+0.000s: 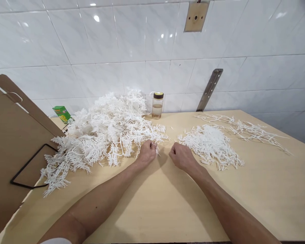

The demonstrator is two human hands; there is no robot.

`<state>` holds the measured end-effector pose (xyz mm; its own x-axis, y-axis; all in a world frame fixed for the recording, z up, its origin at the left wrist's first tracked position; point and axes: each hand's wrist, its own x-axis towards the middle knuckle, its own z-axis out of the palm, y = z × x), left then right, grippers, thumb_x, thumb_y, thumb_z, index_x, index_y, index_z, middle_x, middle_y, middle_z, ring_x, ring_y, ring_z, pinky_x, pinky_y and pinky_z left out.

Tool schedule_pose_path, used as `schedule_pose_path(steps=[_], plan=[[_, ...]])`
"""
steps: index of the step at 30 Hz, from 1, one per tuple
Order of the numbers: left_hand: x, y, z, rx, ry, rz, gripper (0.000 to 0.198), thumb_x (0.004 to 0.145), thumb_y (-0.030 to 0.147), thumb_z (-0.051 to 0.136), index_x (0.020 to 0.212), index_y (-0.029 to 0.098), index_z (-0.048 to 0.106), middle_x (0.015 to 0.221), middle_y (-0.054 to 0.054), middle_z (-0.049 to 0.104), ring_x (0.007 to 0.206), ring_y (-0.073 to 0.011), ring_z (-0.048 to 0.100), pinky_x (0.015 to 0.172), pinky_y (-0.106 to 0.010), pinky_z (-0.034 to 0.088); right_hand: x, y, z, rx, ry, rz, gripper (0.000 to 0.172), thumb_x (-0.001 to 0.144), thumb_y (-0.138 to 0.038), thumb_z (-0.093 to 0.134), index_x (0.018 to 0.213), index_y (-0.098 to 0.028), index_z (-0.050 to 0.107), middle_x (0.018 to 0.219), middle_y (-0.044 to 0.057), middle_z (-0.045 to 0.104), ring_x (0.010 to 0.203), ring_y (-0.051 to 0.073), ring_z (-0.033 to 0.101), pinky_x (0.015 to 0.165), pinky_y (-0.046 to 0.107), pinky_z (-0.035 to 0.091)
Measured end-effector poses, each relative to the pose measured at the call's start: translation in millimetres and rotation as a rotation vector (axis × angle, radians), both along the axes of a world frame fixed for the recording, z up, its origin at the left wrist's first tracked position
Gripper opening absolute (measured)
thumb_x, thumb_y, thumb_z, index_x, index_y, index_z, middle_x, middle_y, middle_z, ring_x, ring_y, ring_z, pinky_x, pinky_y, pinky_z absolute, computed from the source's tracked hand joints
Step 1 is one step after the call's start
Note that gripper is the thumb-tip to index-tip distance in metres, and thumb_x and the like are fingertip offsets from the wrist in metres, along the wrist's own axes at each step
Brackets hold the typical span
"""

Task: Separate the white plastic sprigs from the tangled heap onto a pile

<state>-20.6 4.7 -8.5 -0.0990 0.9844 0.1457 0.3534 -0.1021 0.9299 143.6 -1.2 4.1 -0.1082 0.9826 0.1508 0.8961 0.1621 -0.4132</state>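
Observation:
My left hand (146,151) is closed on a white branching plastic sprig (157,149), whose tips poke out past the fingers. Behind it rises a big tangled heap of white plastic branches (109,118). My right hand (180,155) is closed like a fist a short way to the right; whatever its fingers hold, if anything, is hidden. Just beyond that hand lies a flat pile of small loose white pieces (213,145). Farther right, several bare white stems (251,130) are spread on the table.
On the pale wooden table (152,210), a bottle with a dark lid (157,106) stands near the tiled wall. A green box (62,114) is at the back left. A large brown cardboard box (12,149) and a black wire frame (25,185) border the left side. A metal bracket (209,90) leans or hangs against the wall.

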Motion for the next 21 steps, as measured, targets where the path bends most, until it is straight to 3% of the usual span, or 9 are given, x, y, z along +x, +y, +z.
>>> schedule_pose_path(steps=[4, 8, 10, 13, 15, 21], plan=[[1.1, 0.4, -1.3, -0.058, -0.193, -0.198, 0.021, 0.081, 0.034, 0.059, 0.068, 0.018, 0.055, 0.053, 0.005, 0.047, 0.051, -0.0097, 0.041, 0.053, -0.024, 0.03, 20.5, 8.8, -2.3, 0.119, -0.093, -0.112, 0.014, 0.084, -0.01, 0.047, 0.083, -0.017, 0.059, 0.076, 0.01, 0.066, 0.072, 0.023, 0.062, 0.062, 0.029, 0.036], [4.8, -2.4, -1.7, -0.146, -0.365, -0.227, 0.033, 0.076, 0.048, 0.067, 0.07, 0.018, 0.055, 0.047, 0.008, 0.041, 0.042, -0.0067, 0.035, 0.046, -0.022, 0.027, 29.0, 11.0, 3.1, 0.261, 0.005, -0.168, 0.022, 0.082, -0.009, 0.047, 0.094, -0.015, 0.065, 0.101, 0.014, 0.068, 0.08, 0.023, 0.064, 0.07, 0.031, 0.043], [4.5, -3.8, 0.7, -0.166, -0.415, -0.235, 0.036, 0.074, 0.05, 0.069, 0.069, 0.018, 0.054, 0.045, 0.008, 0.04, 0.039, -0.0054, 0.032, 0.043, -0.021, 0.025, 24.0, 7.5, 7.5, 0.194, 0.159, -0.107, 0.02, 0.085, -0.016, 0.05, 0.095, -0.017, 0.067, 0.097, 0.01, 0.07, 0.072, 0.019, 0.065, 0.069, 0.03, 0.047], [2.7, -5.2, 4.6, -0.171, -0.447, -0.25, 0.038, 0.074, 0.052, 0.069, 0.07, 0.018, 0.052, 0.045, 0.008, 0.041, 0.036, -0.0045, 0.031, 0.04, -0.02, 0.023, 8.6, -0.6, 12.5, -0.073, 0.409, 0.059, 0.022, 0.088, -0.034, 0.054, 0.097, -0.021, 0.069, 0.083, 0.003, 0.071, 0.05, 0.013, 0.062, 0.054, 0.026, 0.048], [2.0, -5.7, 6.2, -0.172, -0.449, -0.245, 0.039, 0.075, 0.053, 0.069, 0.07, 0.018, 0.053, 0.045, 0.008, 0.042, 0.035, -0.0045, 0.031, 0.038, -0.02, 0.022, -1.6, -4.9, 13.1, -0.178, 0.489, 0.122, 0.026, 0.088, -0.041, 0.055, 0.095, -0.021, 0.07, 0.084, 0.002, 0.072, 0.043, 0.011, 0.06, 0.047, 0.025, 0.047], [2.9, -5.0, 4.4, -0.145, -0.387, -0.241, 0.038, 0.077, 0.053, 0.066, 0.071, 0.018, 0.053, 0.046, 0.008, 0.042, 0.037, -0.005, 0.033, 0.041, -0.021, 0.025, -9.5, -4.7, 6.5, -0.179, 0.527, 0.047, 0.021, 0.086, -0.037, 0.057, 0.085, -0.02, 0.069, 0.072, 0.0, 0.07, 0.043, 0.012, 0.062, 0.044, 0.023, 0.046]])
